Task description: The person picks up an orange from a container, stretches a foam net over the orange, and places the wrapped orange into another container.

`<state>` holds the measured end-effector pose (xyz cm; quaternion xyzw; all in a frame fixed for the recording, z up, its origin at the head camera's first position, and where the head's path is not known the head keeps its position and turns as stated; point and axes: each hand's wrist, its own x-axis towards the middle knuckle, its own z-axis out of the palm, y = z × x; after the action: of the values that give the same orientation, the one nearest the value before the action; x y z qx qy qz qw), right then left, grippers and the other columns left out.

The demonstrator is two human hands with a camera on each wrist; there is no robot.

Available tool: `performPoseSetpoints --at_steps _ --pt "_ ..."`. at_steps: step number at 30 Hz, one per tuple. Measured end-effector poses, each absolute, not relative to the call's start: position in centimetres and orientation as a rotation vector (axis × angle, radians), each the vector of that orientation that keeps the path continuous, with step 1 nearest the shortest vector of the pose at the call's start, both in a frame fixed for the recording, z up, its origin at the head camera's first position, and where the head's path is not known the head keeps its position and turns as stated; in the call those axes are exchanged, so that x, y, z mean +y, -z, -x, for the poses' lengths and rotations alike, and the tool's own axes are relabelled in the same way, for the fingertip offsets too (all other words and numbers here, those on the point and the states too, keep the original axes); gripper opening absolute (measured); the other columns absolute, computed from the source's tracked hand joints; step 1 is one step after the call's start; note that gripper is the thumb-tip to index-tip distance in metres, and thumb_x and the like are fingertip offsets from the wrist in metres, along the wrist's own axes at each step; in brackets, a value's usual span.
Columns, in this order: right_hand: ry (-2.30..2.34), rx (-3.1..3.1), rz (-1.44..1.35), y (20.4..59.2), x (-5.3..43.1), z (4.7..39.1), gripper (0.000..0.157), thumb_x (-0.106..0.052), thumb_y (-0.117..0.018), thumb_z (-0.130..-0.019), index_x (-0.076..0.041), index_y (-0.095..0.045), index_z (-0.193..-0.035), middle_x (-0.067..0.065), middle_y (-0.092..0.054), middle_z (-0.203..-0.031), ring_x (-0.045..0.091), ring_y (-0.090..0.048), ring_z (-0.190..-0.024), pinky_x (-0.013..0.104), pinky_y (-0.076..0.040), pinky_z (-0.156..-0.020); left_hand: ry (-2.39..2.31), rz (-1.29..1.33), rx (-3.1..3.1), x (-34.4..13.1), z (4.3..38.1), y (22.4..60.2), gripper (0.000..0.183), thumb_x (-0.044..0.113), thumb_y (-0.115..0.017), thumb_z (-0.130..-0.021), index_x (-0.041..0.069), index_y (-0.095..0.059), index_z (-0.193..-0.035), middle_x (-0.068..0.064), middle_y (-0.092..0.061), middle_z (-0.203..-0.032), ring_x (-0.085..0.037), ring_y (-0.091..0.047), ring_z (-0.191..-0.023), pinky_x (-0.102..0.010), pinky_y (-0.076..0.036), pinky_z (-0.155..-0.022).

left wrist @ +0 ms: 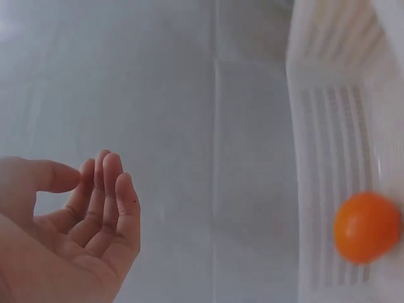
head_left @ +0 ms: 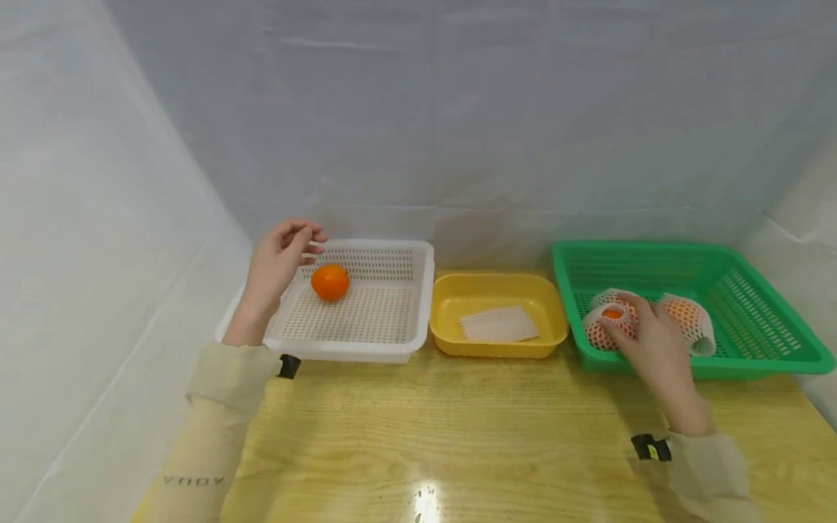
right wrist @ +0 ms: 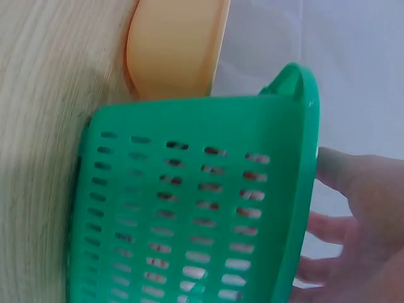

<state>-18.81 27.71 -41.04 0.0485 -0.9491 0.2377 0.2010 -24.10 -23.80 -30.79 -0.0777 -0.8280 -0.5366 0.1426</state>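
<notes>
In the head view my left hand [head_left: 277, 258] hovers above the left side of a white basket [head_left: 421, 290], holding nothing. Its fingers are loosely bent, as the left wrist view shows too. A bare orange [head_left: 330, 282] lies in that basket, just below and right of the hand. My right hand [head_left: 657, 349] reaches into a green basket [head_left: 771, 367] and grips an orange in a white foam net [head_left: 598, 335], thumb on the near side, fingers over the top. Another netted orange [head_left: 686, 319] lies beside it. In the right wrist view the basket wall hides the fingertips.
Between the two baskets stands a yellow tray [head_left: 445, 341] with a flat white foam net [head_left: 500, 325] in it. All three containers stand on a wooden table [head_left: 458, 421], against a pale sheet [head_left: 490, 131] at the back.
</notes>
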Motion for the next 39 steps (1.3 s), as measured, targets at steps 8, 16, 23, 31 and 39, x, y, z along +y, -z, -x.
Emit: performPoseSetpoints --at_steps 8,16,23,31,39 --pt "-0.729 -2.312 -0.313 41.0 23.5 18.7 0.033 -0.004 -0.079 -0.086 0.001 -0.068 -0.117 0.028 -0.062 -0.12 0.05 -0.051 -0.114 0.069 -0.032 -0.106 1.026 0.129 -2.532 -24.6 28.0 30.5 0.031 0.024 -0.048 -0.108 0.002 -0.065 -0.121 -0.018 -0.071 -0.114 -0.028 -0.069 -0.096 -0.034 -0.057 -0.08" --pt "-0.746 -2.232 -0.557 41.6 18.7 18.4 0.029 -0.002 -0.081 -0.084 -0.004 -0.073 -0.111 0.017 -0.069 -0.113 0.041 -0.058 -0.111 0.06 -0.043 -0.099 0.591 0.254 -2.684 -24.4 32.2 33.4 0.019 0.014 -0.057 -0.102 -0.001 -0.067 -0.111 -0.021 -0.07 -0.105 -0.036 -0.067 -0.089 -0.048 -0.056 -0.076" --pt "-0.794 -2.247 -0.679 42.8 15.1 17.4 0.025 -0.005 -0.081 -0.085 -0.01 -0.074 -0.108 0.008 -0.071 -0.112 0.033 -0.061 -0.11 0.051 -0.051 -0.095 0.448 0.268 -2.898 -24.5 33.8 34.9 0.019 0.011 -0.059 -0.1 -0.003 -0.065 -0.111 -0.023 -0.068 -0.109 -0.04 -0.064 -0.096 -0.052 -0.054 -0.08" --pt "-0.819 -2.291 -0.774 44.0 12.5 16.3 0.021 -0.009 -0.08 -0.086 -0.014 -0.074 -0.105 -0.001 -0.073 -0.103 0.019 -0.067 -0.097 0.037 -0.058 -0.082 0.427 0.145 -3.302 -25.3 34.2 36.7 0.042 0.02 -0.062 -0.095 -0.004 -0.057 -0.128 -0.028 -0.058 -0.13 -0.042 -0.056 -0.114 -0.054 -0.047 -0.098" --pt "-0.891 -2.319 -0.817 44.4 10.8 15.9 0.017 -0.013 -0.078 -0.089 -0.014 -0.074 -0.106 -0.003 -0.075 -0.102 0.015 -0.069 -0.094 0.032 -0.059 -0.083 0.476 0.061 -3.434 -26.0 33.3 38.0 0.053 0.012 -0.078 -0.083 -0.005 -0.056 -0.128 -0.024 -0.059 -0.123 -0.035 -0.055 -0.107 -0.048 -0.05 -0.094"
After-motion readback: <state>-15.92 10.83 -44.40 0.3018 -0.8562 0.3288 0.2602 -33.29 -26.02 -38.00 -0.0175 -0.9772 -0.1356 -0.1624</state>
